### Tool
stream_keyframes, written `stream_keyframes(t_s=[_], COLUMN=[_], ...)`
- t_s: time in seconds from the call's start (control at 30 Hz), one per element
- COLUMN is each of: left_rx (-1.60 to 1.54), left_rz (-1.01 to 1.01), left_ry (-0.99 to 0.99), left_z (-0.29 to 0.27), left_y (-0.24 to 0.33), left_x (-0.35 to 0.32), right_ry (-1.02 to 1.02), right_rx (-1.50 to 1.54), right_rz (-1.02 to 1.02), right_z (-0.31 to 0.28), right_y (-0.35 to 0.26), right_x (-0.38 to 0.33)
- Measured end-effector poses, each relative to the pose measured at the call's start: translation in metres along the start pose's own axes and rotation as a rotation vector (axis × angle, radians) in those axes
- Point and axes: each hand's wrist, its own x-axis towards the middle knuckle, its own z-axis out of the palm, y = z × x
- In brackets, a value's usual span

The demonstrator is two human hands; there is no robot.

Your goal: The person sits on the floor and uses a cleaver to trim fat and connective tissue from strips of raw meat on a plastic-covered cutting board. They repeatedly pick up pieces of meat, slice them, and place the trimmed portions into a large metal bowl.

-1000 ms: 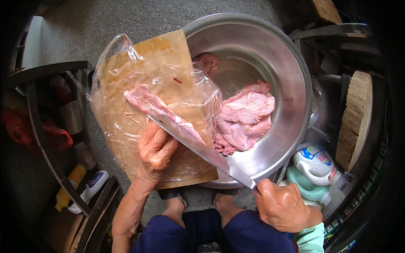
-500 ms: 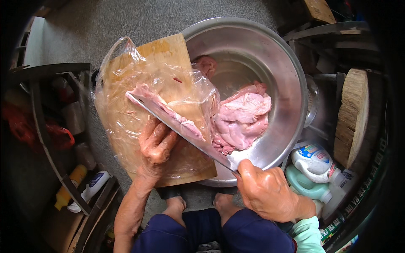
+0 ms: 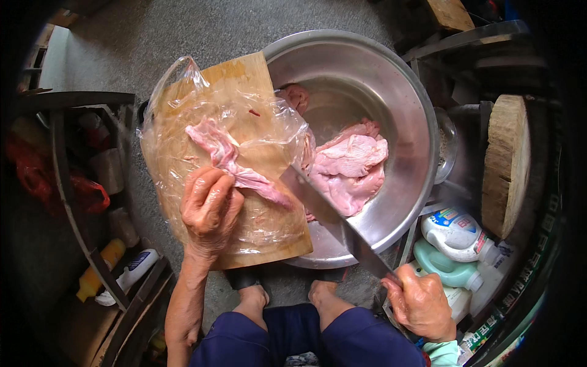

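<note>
Our left hand [image 3: 211, 211] pinches a strip [image 3: 214, 142] on the board [image 3: 244, 76] — right of that grip, the basin [image 3: 403, 116] holds pink meat [image 3: 351, 162] — and our right hand [image 3: 422, 306] clamps the knife [image 3: 324, 211].

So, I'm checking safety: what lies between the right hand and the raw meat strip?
In the head view, the kitchen knife reaches from the right hand toward the raw meat strip, over the metal basin.
</note>
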Motion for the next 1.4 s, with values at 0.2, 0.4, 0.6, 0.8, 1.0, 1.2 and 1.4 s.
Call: stream_keyframes(t_s=[0.2,0.4,0.6,0.8,1.0,1.2,1.4], left_rx=[0.055,-0.013,-0.046,-0.093,-0.133,-0.146,-0.132], left_rz=[-0.037,0.224,0.261,0.294,0.322,0.295,0.300], left_ry=[0.075,-0.232,-0.183,-0.178,-0.136,-0.146,-0.143], left_z=[-0.010,-0.006,0.004,0.009,0.012,0.011,0.014], left_y=[0.016,0.022,0.012,0.008,0.003,0.004,0.005], left_x=[-0.001,0.009,0.000,-0.003,-0.005,-0.006,-0.005], right_ry=[0.031,0.044,0.015,-0.027,-0.069,-0.030,-0.078], right_rx=[0.008,-0.013,-0.048,-0.093,-0.163,-0.165,-0.189], right_rz=[0.004,-0.197,-0.265,-0.290,-0.284,-0.287,-0.263], right_z=[0.008,0.013,0.013,0.011,0.009,0.015,0.014], right_y=[0.011,0.015,0.015,0.018,0.016,0.018,0.020], right_x=[-0.003,0.004,0.012,0.013,0.012,0.006,0.007])
